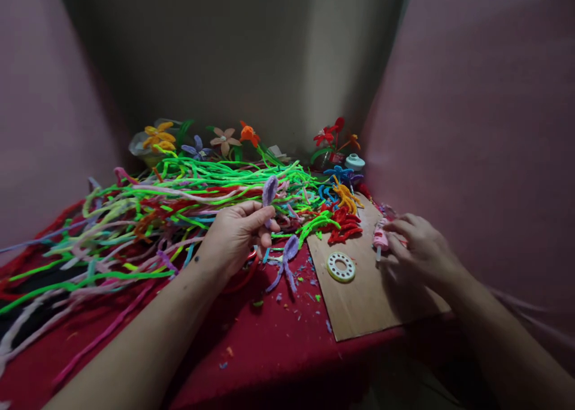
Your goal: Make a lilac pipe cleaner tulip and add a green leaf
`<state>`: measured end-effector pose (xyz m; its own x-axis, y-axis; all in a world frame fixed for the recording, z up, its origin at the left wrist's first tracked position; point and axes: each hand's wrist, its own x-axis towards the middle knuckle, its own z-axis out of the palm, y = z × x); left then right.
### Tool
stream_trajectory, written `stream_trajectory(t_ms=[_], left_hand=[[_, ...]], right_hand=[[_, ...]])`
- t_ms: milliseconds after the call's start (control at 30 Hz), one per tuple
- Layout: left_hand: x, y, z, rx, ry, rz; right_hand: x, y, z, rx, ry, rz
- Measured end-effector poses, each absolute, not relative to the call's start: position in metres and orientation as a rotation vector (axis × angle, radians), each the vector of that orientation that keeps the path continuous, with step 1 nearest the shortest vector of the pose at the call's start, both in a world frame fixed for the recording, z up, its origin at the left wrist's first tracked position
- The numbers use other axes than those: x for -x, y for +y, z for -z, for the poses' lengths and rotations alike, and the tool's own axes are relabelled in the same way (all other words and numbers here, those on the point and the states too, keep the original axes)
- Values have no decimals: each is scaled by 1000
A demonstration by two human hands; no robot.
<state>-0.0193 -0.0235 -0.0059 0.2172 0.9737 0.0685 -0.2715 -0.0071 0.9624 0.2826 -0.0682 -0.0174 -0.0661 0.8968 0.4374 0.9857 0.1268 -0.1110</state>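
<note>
My left hand (pixel 245 233) pinches a purple pipe-cleaner petal (pixel 269 191) between thumb and fingers, its loop pointing up. Just below that hand, a second purple pipe-cleaner petal (pixel 287 263) lies on the red cloth with its two ends spread. On the right, my right hand (pixel 415 242) has its fingers closed on a small pink glue gun (pixel 380 236) over the cardboard. A pale stick pokes out of the glue gun's near end. Part of the gun is hidden behind my fingers. Red-handled scissors (pixel 242 278) lie partly hidden under my left wrist.
A heap of coloured pipe cleaners (pixel 179 206) covers the left and back. A tape roll (pixel 340 267) rests on the cardboard sheet (pixel 359 308), near red pipe-cleaner pieces (pixel 345 225). Finished flowers (pixel 224 139) stand along the back wall. Pink walls close both sides.
</note>
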Motion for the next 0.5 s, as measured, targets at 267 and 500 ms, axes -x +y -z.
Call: stream_trajectory(t_ms=[267,500], left_hand=[[21,-23,9,-1161,816,-1190],[25,-19,16,-1186,824,-1189]], right_hand=[[-157,-34,16,1412,-2301,-284],[-154,-18,17,1469,-2418,-239]])
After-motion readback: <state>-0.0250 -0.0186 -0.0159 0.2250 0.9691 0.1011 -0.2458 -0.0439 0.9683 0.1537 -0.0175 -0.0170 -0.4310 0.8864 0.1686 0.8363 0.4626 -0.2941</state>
